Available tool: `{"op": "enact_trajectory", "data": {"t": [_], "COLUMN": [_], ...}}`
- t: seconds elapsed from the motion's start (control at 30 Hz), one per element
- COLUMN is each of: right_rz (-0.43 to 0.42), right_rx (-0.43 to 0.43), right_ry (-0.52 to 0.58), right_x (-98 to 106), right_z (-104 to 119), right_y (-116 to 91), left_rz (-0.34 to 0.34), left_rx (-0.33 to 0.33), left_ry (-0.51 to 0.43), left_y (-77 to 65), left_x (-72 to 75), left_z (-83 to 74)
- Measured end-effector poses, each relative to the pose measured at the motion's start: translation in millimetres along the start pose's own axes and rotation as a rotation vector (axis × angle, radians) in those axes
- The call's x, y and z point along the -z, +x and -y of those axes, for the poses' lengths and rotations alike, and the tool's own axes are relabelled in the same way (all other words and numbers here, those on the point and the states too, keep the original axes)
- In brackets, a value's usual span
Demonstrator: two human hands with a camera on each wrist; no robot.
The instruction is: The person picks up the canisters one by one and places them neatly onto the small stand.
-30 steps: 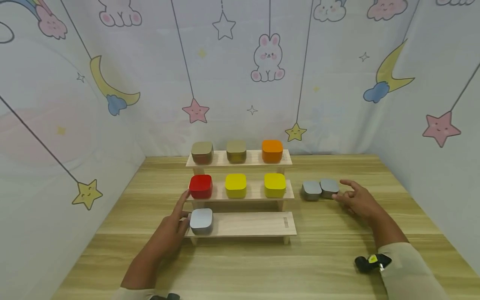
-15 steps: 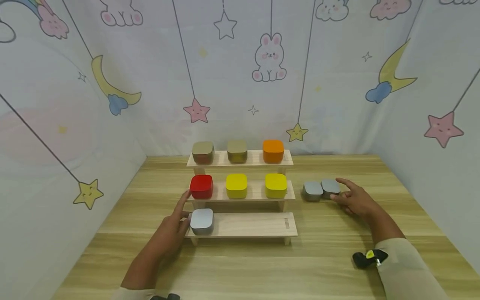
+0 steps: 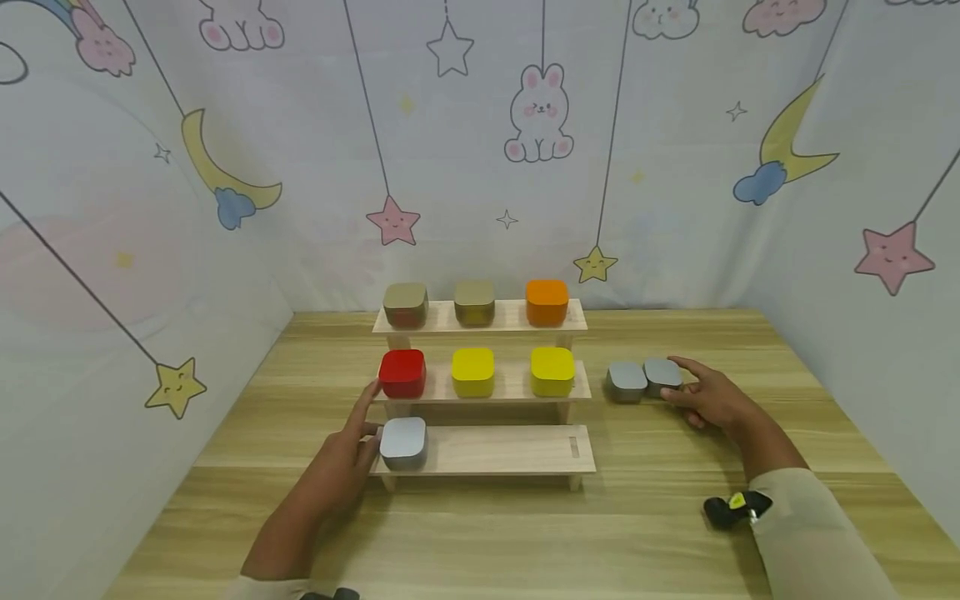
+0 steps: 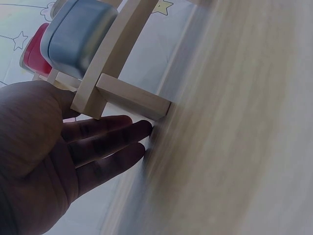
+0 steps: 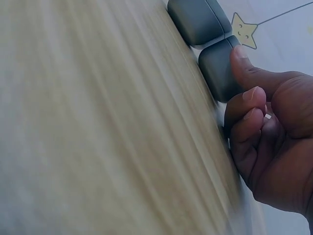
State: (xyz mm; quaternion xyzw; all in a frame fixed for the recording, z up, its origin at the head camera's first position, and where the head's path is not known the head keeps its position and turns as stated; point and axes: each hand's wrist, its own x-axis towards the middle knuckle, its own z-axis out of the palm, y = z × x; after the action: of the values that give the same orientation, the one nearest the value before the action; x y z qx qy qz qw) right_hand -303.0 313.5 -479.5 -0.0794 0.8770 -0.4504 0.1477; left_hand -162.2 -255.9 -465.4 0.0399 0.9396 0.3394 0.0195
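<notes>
On the table to the right of the stand, my right hand [image 3: 716, 404] pinches a grey tin box [image 3: 663, 375] between thumb and index finger. The other fingers are curled in, as the right wrist view shows. A second grey tin [image 3: 626, 379] touches its left side. My left hand [image 3: 341, 458] rests by the left end of the wooden stand's lowest shelf [image 3: 495, 450], where a silvery tin [image 3: 404, 442] sits. In the left wrist view several fingers [image 4: 110, 166] stretch out nearly straight below the shelf's edge. The index finger reaches up beside the red tin [image 3: 402, 372].
Two yellow tins [image 3: 472, 372] stand with the red one on the middle shelf. Up top are two beige-lidded tins [image 3: 406, 305] and an orange tin [image 3: 547, 302]. A printed curtain [image 3: 465, 208] surrounds the wood-grain table [image 3: 480, 542] at the back and sides.
My right hand has shifted slightly left, its thumb and index finger closing in on the right-hand grey tin. The left hand and the tins stay where they were.
</notes>
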Motion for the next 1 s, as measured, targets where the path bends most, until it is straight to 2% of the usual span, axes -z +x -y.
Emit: {"op": "enact_trajectory", "data": {"t": [0.37, 0.73, 1.0], "right_rz": [-0.006, -0.059, -0.127], "right_rx": [-0.025, -0.021, -0.037], "right_ry": [0.073, 0.117, 0.124], "right_x": [-1, -1, -3], "right_z": [2, 3, 17], "right_y": [-2, -6, -18], "left_rz": [0.001, 0.008, -0.004], "left_rx": [-0.004, 0.006, -0.004], "left_ry": [-0.012, -0.012, -0.012], "left_y": [0.2, -1.6, 2.1], "left_x": [0.0, 0.8, -0.4], "left_z": [2.0, 0.5, 3.2]}}
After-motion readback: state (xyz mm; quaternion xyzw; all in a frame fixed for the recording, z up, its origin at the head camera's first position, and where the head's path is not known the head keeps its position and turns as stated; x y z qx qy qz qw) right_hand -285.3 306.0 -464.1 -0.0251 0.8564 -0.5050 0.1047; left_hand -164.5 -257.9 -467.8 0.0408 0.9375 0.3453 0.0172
